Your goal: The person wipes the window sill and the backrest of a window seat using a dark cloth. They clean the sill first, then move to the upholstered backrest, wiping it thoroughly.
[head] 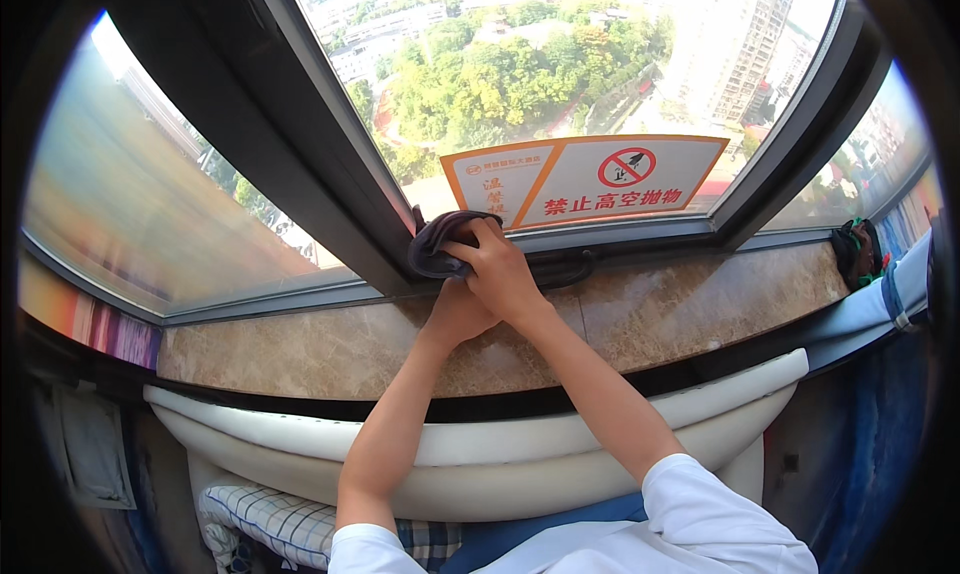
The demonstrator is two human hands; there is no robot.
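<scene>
A dark purplish-grey cloth (435, 248) is bunched up at the lower left corner of the window frame. The fingers of my right hand (501, 265) are closed on its right side. Just below, my left hand (459, 311) is tucked partly behind the right one, close to the cloth's lower edge. Its fingers are hidden, so whether it grips the cloth does not show. Behind the cloth is the glass pane (480, 71), with an orange-bordered warning sticker (630, 180) along its bottom. A dark curved window handle (562, 274) lies right of my hands.
Below the window runs a brown marble sill (285, 349). A white padded backrest (525, 461) stands between me and the sill, with a checked pillow (277, 518) beneath. At right are a dark bundle (859, 253) on the sill and a tied-back curtain (862, 315). A thick dark mullion (300, 139) rises at left.
</scene>
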